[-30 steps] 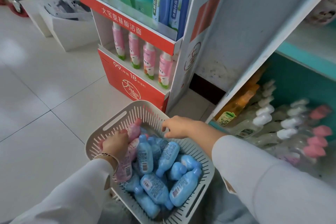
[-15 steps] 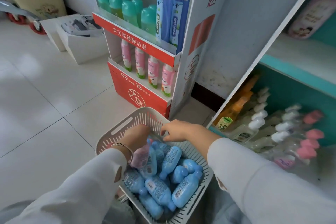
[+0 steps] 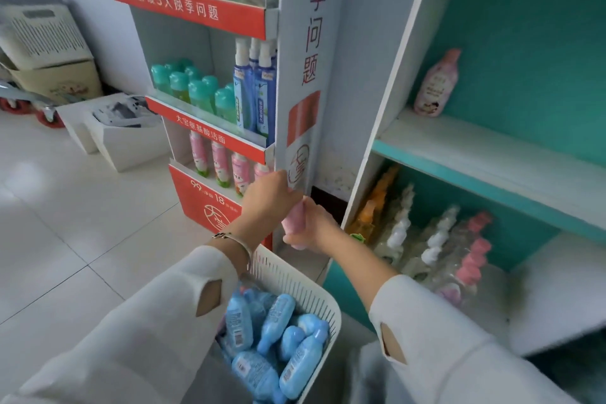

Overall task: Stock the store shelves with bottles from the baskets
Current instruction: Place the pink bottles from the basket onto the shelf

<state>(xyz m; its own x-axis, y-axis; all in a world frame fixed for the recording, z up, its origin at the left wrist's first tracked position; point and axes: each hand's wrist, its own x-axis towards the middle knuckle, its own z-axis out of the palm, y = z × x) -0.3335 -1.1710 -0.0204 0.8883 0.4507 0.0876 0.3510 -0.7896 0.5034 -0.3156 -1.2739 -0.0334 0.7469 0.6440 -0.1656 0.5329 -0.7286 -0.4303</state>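
Pink bottle (image 3: 294, 223), one, between left hand (image 3: 269, 198) and right hand (image 3: 317, 227); one basket (image 3: 296, 276) nearby

Shop: branded display stand (image 3: 210, 10), stocked shelves (image 3: 475, 147) of bottles (image 3: 436, 88)

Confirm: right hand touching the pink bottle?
Touching. Head view: right hand curls round the lower part of the pink bottle; left hand grips its top.
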